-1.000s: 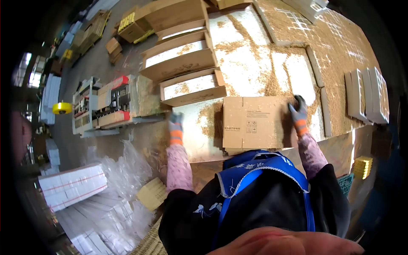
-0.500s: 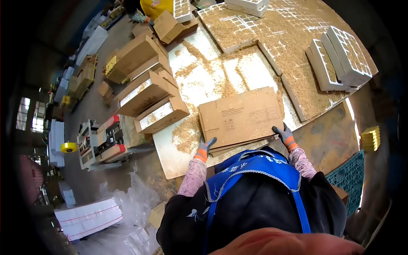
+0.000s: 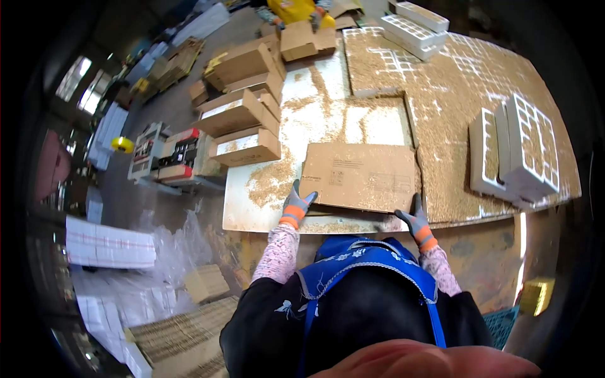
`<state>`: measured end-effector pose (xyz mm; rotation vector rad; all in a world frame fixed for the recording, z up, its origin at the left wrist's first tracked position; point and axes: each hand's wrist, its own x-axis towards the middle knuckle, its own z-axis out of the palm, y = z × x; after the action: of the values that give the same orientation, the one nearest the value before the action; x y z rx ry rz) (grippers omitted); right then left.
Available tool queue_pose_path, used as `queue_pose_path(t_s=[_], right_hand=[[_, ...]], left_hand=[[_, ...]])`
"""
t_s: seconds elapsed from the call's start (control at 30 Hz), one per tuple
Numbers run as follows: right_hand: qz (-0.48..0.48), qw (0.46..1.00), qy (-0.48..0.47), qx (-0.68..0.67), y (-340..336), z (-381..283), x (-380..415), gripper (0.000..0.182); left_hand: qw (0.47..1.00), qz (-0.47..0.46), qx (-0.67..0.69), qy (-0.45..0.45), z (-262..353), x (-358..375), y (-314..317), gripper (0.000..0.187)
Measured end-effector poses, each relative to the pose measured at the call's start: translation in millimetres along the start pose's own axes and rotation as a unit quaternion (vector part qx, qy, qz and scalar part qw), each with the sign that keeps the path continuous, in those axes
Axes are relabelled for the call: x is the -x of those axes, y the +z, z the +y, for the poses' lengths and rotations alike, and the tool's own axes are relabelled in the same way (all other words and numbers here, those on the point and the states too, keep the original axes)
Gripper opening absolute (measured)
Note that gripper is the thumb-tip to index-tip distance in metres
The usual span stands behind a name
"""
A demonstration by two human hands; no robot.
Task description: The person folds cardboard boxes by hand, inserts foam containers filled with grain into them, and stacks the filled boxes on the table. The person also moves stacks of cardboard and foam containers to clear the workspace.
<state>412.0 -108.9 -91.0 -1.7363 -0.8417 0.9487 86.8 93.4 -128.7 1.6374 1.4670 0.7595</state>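
A flattened brown cardboard box [image 3: 362, 175] lies on top of a thin stack of like sheets on the sawdust-strewn white table [image 3: 252, 211]. My left hand [image 3: 295, 205], in a grey and orange glove, grips the near left corner of the top sheet. My right hand [image 3: 416, 220], gloved the same way, holds the sheet's near right edge. Both hands are at the table's front edge, just ahead of my blue apron [image 3: 368, 264].
Open cartons [image 3: 242, 145] with white contents line the table's left side. White foam grid trays [image 3: 520, 148] stand at the right on sawdust. A red and white machine [image 3: 170, 157] sits at the left. White stacked packs [image 3: 107, 242] and plastic wrap lie on the floor. A person in yellow [image 3: 296, 9] works at the far end.
My left hand came in from the left and took the box's near left corner. My right hand slid from the far right corner to the near edge. The view shifted.
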Motion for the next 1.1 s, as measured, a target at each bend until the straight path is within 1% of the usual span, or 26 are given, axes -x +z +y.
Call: queue_pose_path(t_s=[0.03,0.07,0.13,0.17,0.2,0.23,0.27,0.3,0.33,0.37,0.4,0.43,0.47,0.57,0.67,0.73,0.77,0.8,0.87,0.9,0.93,0.97,1.0,1.03,1.07,1.1], right_hand=[[-0.042,0.998,-0.034,0.044,-16.2,-1.6,-4.2,0.087],[-0.031,0.996,-0.075,-0.037,-25.7,5.7,-12.0,0.071],[-0.027,0.984,-0.025,-0.174,-45.0,-57.2,-12.4,0.051],[-0.005,0.987,-0.041,-0.153,-51.1,-69.0,-20.5,0.042],[0.022,0.989,-0.059,-0.134,-55.7,-80.6,-30.1,0.033],[0.059,0.983,-0.083,-0.155,-50.0,-97.5,-34.8,0.023],[0.091,0.977,-0.148,-0.125,-42.6,-103.4,-42.4,0.017],[0.139,0.969,-0.171,-0.112,-34.4,-84.6,-62.8,0.016],[0.188,0.958,-0.192,-0.098,-27.2,-66.7,-81.7,0.016],[0.157,0.945,-0.141,-0.252,-17.8,-73.4,-82.2,0.020],[0.118,0.930,-0.130,-0.323,-11.2,-80.3,-80.2,0.025],[0.118,0.937,-0.147,-0.293,-3.4,-78.5,-80.6,0.026],[0.119,0.944,-0.164,-0.262,3.2,-78.0,-81.8,0.027],[0.076,0.943,-0.145,-0.289,-4.1,-91.7,-83.1,0.029],[0.037,0.945,-0.167,-0.277,-11.7,-93.3,-88.8,0.035],[0.042,0.955,-0.202,-0.212,-19.2,-115.1,-78.9,0.045],[0.014,0.962,-0.226,-0.153,-23.3,-120.5,-78.0,0.054],[-0.002,0.957,-0.230,-0.175,-20.8,-125.0,-75.3,0.058],[0.023,0.965,-0.152,-0.211,-11.6,-99.7,-92.8,0.066],[0.065,0.967,-0.241,-0.059,-8.8,-92.9,-97.6,0.074],[0.103,0.936,-0.322,0.096,-4.6,-99.6,-100.0,0.083],[0.127,0.932,-0.328,0.085,1.2,-103.7,-108.4,0.098],[0.123,0.933,-0.326,0.088,0.9,-106.5,-109.3,0.098],[0.163,0.900,-0.376,0.152,1.9,-122.7,-105.4,0.101],[0.199,0.859,-0.421,0.213,1.4,-134.7,-100.7,0.105],[0.193,0.860,-0.421,0.213,-1.9,-140.1,-97.0,0.105]], left_hand=[[0.993,-0.044,-0.112,0.016,45.2,11.3,-24.2,0.071],[0.994,-0.027,-0.108,0.008,71.6,15.8,-42.8,0.071],[0.994,-0.091,-0.057,0.023,112.5,19.5,-71.8,0.063],[0.989,-0.058,-0.129,0.048,139.7,21.1,-83.2,0.044],[0.990,-0.050,-0.125,0.051,151.5,14.7,-87.6,0.044],[0.980,-0.059,-0.181,0.056,160.5,8.8,-90.3,0.047],[0.967,-0.070,-0.238,0.061,165.1,5.4,-92.1,0.050],[0.973,-0.069,-0.187,0.120,136.4,-11.8,-82.3,0.044],[0.972,-0.067,-0.185,0.126,132.1,-18.5,-78.7,0.044],[0.984,-0.081,-0.123,0.096,131.5,-23.5,-75.1,0.036],[0.991,-0.096,-0.061,0.066,131.7,-30.1,-74.3,0.028],[0.990,-0.123,-0.033,0.064,131.1,-35.5,-76.1,0.024],[0.989,-0.127,-0.075,0.034,144.1,-34.6,-80.0,0.023],[0.984,-0.129,-0.081,0.089,132.9,-58.4,-79.7,0.026],[0.965,-0.185,-0.145,0.113,153.0,-62.7,-86.4,0.029],[0.954,-0.188,-0.221,0.074,164.6,-67.5,-86.9,0.033],[0.932,-0.137,-0.305,0.142,177.4,-61.1,-86.7,0.037],[0.931,-0.141,-0.305,0.145,191.9,-55.4,-86.7,0.037],[0.854,-0.151,-0.441,0.230,216.4,-48.5,-82.9,0.041],[0.836,-0.160,-0.471,0.229,220.0,-48.3,-74.6,0.033],[0.837,-0.164,-0.471,0.227,216.0,-49.4,-66.3,0.033],[0.817,-0.152,-0.503,0.239,206.4,-52.9,-55.8,0.029],[0.796,-0.138,-0.533,0.251,193.6,-58.8,-47.4,0.026],[0.768,-0.085,-0.556,0.305,173.3,-71.9,-41.5,0.022],[0.771,-0.084,-0.556,0.300,180.1,-71.9,-48.8,0.022],[0.777,-0.111,-0.555,0.274,188.3,-72.9,-55.4,0.022]])
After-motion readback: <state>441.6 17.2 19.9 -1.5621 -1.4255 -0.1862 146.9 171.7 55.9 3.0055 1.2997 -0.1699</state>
